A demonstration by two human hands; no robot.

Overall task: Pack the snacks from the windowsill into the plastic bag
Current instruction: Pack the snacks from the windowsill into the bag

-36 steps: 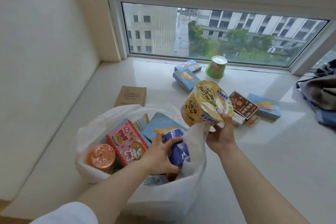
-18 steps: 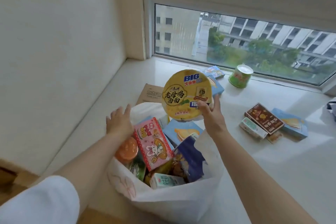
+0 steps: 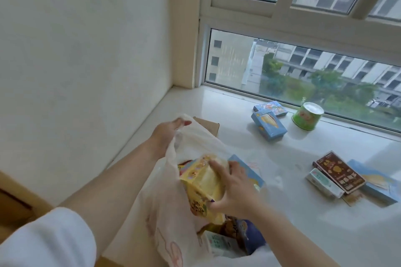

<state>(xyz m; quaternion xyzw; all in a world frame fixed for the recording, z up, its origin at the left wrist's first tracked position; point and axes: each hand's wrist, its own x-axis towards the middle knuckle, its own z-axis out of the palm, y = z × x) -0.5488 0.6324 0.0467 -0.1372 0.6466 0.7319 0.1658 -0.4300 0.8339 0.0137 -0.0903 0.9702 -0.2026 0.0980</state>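
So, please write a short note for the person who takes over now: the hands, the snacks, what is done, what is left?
Left hand: grips the plastic bag rim, holding it open.
Right hand: holds the yellow noodle bowl, tilted, in the bag mouth.
Done: several snacks are already inside the bag.
Left on the windowsill: green cup, two blue boxes near the window, and a brown box on a small pile to the right.
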